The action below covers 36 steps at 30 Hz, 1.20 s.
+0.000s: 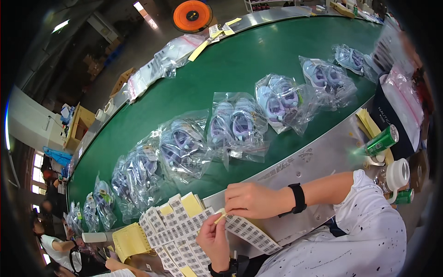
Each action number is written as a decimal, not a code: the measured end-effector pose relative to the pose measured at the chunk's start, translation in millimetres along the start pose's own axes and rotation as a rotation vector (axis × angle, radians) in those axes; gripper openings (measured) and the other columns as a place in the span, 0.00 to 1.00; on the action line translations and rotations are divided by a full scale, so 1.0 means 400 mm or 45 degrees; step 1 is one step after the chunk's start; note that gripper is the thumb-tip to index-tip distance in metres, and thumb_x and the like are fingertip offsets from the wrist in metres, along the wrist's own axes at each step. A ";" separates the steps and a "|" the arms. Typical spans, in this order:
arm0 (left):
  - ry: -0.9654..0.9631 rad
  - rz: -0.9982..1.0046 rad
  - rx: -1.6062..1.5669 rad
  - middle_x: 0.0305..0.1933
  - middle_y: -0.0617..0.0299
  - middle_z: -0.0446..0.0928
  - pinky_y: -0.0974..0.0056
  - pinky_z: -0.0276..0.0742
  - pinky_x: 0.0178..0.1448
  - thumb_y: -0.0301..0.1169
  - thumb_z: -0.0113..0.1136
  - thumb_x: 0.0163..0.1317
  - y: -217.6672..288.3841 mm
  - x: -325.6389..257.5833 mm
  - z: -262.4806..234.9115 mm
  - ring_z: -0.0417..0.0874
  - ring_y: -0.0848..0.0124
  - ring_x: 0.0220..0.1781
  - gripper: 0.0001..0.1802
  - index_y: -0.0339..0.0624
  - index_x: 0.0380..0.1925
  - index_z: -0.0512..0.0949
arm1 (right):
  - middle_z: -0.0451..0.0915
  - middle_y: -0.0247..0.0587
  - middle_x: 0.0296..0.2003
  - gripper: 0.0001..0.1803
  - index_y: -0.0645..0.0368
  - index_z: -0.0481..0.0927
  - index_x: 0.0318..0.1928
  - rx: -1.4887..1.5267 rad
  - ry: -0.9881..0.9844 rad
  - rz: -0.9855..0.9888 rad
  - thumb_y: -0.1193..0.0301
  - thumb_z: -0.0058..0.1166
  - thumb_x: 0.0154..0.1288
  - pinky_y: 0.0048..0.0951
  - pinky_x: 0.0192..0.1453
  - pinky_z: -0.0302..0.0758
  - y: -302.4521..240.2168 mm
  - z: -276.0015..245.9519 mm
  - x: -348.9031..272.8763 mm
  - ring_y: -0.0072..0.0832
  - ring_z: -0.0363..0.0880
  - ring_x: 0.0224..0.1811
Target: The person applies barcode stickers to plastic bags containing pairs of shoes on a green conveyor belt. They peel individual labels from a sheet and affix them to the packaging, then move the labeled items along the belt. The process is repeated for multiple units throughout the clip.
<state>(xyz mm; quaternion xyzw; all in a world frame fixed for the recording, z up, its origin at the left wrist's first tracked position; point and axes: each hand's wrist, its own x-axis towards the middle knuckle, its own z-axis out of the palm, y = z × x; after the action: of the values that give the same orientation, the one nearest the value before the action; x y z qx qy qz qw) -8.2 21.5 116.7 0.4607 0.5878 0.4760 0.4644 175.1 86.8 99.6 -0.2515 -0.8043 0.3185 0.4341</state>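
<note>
My left hand [214, 241] pinches the curled end of a barcode label sheet [253, 234], with a bit of its yellow backing [220, 219] showing at the fingertips. Just above, my right hand [251, 200] is closed with its fingertips at the same end of that sheet; exactly what lies under them is partly hidden. The strip slants down to the lower right, over my lap. Left of my hands, overlapping barcode label sheets [177, 233] lie spread on the metal edge, some showing yellow backing. Black bands circle both my wrists.
Clear-bagged pairs of light-blue shoes [237, 122] line the green conveyor belt [207, 69]. Green cans [383, 140] and a white-lidded bottle [397, 174] stand right. Yellow sheets [131, 241] lie left. Co-workers [60, 242] sit lower left. Plastic bags [161, 62] lie along the far edge.
</note>
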 end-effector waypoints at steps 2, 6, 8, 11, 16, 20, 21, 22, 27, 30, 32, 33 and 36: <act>-0.042 -0.039 0.086 0.37 0.62 0.82 0.79 0.72 0.37 0.19 0.61 0.63 -0.012 0.000 -0.003 0.79 0.83 0.34 0.13 0.30 0.48 0.77 | 0.72 0.40 0.32 0.06 0.61 0.76 0.27 -0.247 -0.028 -0.142 0.73 0.59 0.53 0.35 0.40 0.71 0.004 -0.007 -0.004 0.37 0.72 0.37; -0.175 -0.116 -0.018 0.50 0.54 0.79 0.77 0.75 0.38 0.15 0.59 0.62 -0.016 0.000 0.021 0.81 0.79 0.39 0.26 0.30 0.61 0.68 | 0.68 0.41 0.29 0.09 0.59 0.72 0.24 -0.506 -0.070 -0.296 0.71 0.60 0.44 0.35 0.37 0.71 -0.003 -0.014 -0.002 0.38 0.71 0.33; -0.163 -0.096 0.015 0.55 0.50 0.77 0.78 0.74 0.37 0.15 0.58 0.61 -0.027 -0.003 0.027 0.81 0.78 0.38 0.30 0.31 0.64 0.64 | 0.68 0.41 0.30 0.08 0.60 0.72 0.24 -0.403 -0.112 -0.180 0.73 0.59 0.48 0.35 0.35 0.70 -0.034 -0.030 -0.011 0.37 0.71 0.32; -0.063 -0.107 0.018 0.55 0.48 0.77 0.77 0.74 0.38 0.15 0.58 0.61 -0.065 -0.007 0.016 0.82 0.75 0.42 0.32 0.32 0.66 0.61 | 0.70 0.40 0.29 0.04 0.60 0.76 0.28 -0.162 -0.109 -0.012 0.75 0.58 0.55 0.32 0.33 0.70 -0.076 -0.079 0.019 0.33 0.73 0.32; 0.001 -0.103 -0.039 0.49 0.51 0.79 0.73 0.77 0.44 0.17 0.56 0.64 -0.101 -0.033 0.031 0.82 0.72 0.47 0.30 0.32 0.66 0.61 | 0.79 0.30 0.25 0.05 0.59 0.83 0.30 0.124 0.505 0.440 0.71 0.61 0.61 0.25 0.29 0.69 0.066 -0.266 0.271 0.18 0.73 0.23; -0.053 -0.176 0.000 0.46 0.53 0.79 0.72 0.77 0.46 0.18 0.54 0.66 -0.133 -0.043 0.056 0.82 0.73 0.45 0.28 0.30 0.66 0.61 | 0.84 0.45 0.24 0.09 0.63 0.86 0.27 -0.017 0.799 0.672 0.70 0.69 0.49 0.30 0.31 0.75 0.496 -0.333 0.413 0.25 0.81 0.27; -0.055 -0.197 0.002 0.47 0.52 0.78 0.71 0.77 0.48 0.18 0.54 0.66 -0.128 -0.043 0.055 0.82 0.72 0.46 0.28 0.30 0.66 0.61 | 0.85 0.48 0.25 0.11 0.64 0.85 0.25 -0.098 0.722 0.760 0.70 0.72 0.45 0.32 0.33 0.77 0.555 -0.310 0.429 0.31 0.83 0.27; -0.055 -0.217 0.004 0.49 0.51 0.78 0.71 0.78 0.49 0.18 0.53 0.66 -0.125 -0.044 0.055 0.81 0.71 0.48 0.28 0.30 0.66 0.61 | 0.85 0.52 0.28 0.14 0.66 0.86 0.27 -0.128 0.613 0.936 0.70 0.74 0.42 0.36 0.38 0.79 0.607 -0.286 0.450 0.40 0.85 0.31; -0.116 -0.233 0.027 0.47 0.50 0.79 0.70 0.78 0.49 0.18 0.52 0.66 -0.132 -0.045 0.043 0.82 0.71 0.47 0.27 0.29 0.65 0.61 | 0.84 0.58 0.40 0.17 0.67 0.86 0.35 -0.354 0.389 1.200 0.71 0.71 0.42 0.41 0.49 0.80 0.734 -0.202 0.517 0.51 0.84 0.45; -0.112 -0.216 0.043 0.44 0.52 0.80 0.71 0.78 0.46 0.18 0.53 0.66 -0.142 -0.045 0.036 0.83 0.72 0.44 0.26 0.28 0.64 0.63 | 0.84 0.57 0.42 0.18 0.66 0.86 0.36 -0.446 0.260 1.263 0.70 0.71 0.43 0.40 0.50 0.80 0.738 -0.173 0.546 0.50 0.83 0.48; -0.097 -0.164 0.083 0.41 0.53 0.81 0.72 0.78 0.44 0.18 0.53 0.66 -0.152 -0.048 0.032 0.83 0.73 0.41 0.25 0.28 0.63 0.64 | 0.84 0.56 0.44 0.18 0.64 0.86 0.39 -0.464 0.197 1.276 0.69 0.70 0.46 0.40 0.52 0.79 0.741 -0.161 0.551 0.48 0.82 0.51; -0.107 -0.170 0.089 0.41 0.53 0.81 0.72 0.78 0.43 0.17 0.53 0.65 -0.153 -0.046 0.033 0.83 0.74 0.40 0.25 0.28 0.63 0.64 | 0.84 0.56 0.45 0.17 0.64 0.86 0.39 -0.471 0.184 1.287 0.70 0.69 0.47 0.41 0.54 0.78 0.745 -0.161 0.549 0.48 0.82 0.51; -0.120 -0.198 0.112 0.40 0.54 0.81 0.73 0.78 0.42 0.17 0.53 0.65 -0.151 -0.047 0.030 0.83 0.74 0.39 0.25 0.28 0.62 0.65 | 0.84 0.55 0.46 0.16 0.63 0.86 0.41 -0.491 0.131 1.325 0.71 0.65 0.50 0.44 0.58 0.76 0.742 -0.148 0.547 0.48 0.82 0.53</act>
<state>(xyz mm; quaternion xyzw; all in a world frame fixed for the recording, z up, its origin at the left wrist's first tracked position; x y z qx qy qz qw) 0.1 -2.8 57.5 0.4555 0.6198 0.3899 0.5063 155.3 452.3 25.1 -0.7055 -0.5955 0.3253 0.2043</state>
